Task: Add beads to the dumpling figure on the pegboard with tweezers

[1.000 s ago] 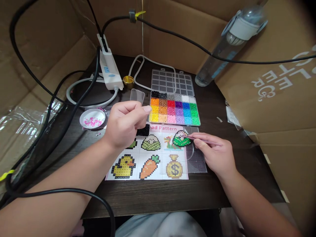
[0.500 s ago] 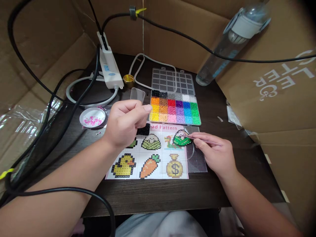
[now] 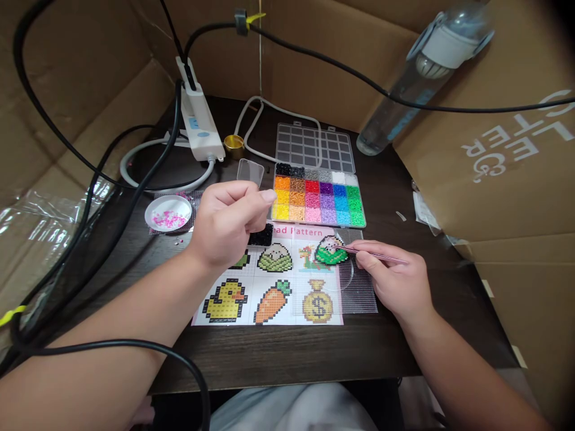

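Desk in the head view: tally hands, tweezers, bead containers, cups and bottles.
Hands: 2 (left hand, right hand)
Tweezers: 1
Bead containers: 3 (compartment case, black-bead tray, white dish)
Cups: 1 (gold cup)
Bottles: 1 (clear bottle)
Total: 8

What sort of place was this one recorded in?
Likely a hobby desk boxed in by cardboard, set up for beadwork: an open bead box, a pattern sheet and tweezers show it.

Pattern sheet (image 3: 272, 302), power strip (image 3: 203, 129) on dark table (image 3: 287, 354)
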`<state>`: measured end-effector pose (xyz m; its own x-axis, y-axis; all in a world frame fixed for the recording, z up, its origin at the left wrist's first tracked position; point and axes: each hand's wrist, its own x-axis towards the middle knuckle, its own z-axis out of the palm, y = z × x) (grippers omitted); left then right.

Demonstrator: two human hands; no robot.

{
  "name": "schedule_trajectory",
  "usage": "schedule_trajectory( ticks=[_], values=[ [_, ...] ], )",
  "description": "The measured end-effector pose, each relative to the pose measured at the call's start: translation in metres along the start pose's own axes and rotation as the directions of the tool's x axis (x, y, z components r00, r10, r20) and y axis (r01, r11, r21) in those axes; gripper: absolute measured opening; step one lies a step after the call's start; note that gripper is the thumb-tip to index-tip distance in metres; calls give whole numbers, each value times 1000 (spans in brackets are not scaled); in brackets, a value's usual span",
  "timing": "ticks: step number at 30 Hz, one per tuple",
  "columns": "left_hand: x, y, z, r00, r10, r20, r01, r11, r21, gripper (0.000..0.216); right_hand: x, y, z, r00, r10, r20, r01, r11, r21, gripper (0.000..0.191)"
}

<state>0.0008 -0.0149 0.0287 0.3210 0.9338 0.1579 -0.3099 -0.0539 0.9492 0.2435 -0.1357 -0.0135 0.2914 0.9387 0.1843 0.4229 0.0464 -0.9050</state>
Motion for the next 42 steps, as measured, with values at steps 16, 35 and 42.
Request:
schedule_trajectory(
  ticks=[16,35,42],
  values=[
    [0,-1,-1,1000,19,5,-19,999,48,48,-1,-1,-1,999,-26,18,26,1000,-4,14],
    [-2,-2,0,1000,8,-9,-8,1000,28,49,-3,-3,-1,999,42,-3,-42,998,-47,10],
    [-3,-3,-1,1000,9,-23,-8,997,82,47,-3,-3,0,999,36,-10,-36,998,-53,10]
  ],
)
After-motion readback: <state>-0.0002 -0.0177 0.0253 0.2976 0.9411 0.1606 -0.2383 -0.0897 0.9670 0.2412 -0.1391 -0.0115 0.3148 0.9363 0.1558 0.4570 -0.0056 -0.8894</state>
